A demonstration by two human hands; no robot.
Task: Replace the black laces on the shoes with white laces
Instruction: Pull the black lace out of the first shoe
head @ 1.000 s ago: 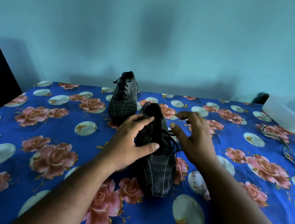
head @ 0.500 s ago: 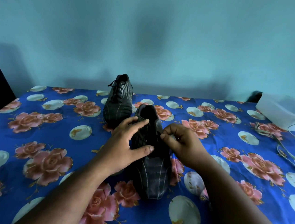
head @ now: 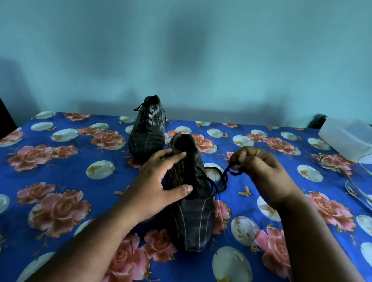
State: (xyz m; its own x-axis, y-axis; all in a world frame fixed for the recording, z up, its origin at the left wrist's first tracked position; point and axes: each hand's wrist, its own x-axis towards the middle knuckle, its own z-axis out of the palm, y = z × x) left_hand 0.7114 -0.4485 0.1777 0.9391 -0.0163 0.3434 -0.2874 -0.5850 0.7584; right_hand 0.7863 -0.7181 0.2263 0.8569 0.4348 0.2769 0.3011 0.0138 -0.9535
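From the head view, two dark striped shoes are sitting on a blue floral cloth [head: 46, 263] that is covering the table. The near shoe [head: 193, 218] is lying in the middle of the scene with its toe pointing toward the person and its opening facing the far wall, so its long axis is running near to far. The far shoe [head: 148, 128] is standing just beyond it and slightly to the left, with its black lacing in place and neither hand on it.

The left hand [head: 156, 183] is resting on the left side of the near shoe, fingers spread and mostly straight across the upper, thumb pressing near the lower eyelets; it is bracing the shoe rather than closing round it. The right hand [head: 261, 172] is hovering just right of the shoe, fingers curled in, pinching the black lace [head: 220, 179]. The lace is running from the eyelet rows out to the right and up into that pinch, with a loose loop hanging between shoe and hand.

What matters for the coming pull is that the lace is leaving the shoe sideways, across its long axis, toward the right hand, which is the nearer one to the free end. I judge the unlacing as barely begun, since several crossings are showing on the tongue.

Pale laces [head: 360, 192] are lying well apart at the right edge, near a white box [head: 351, 137].
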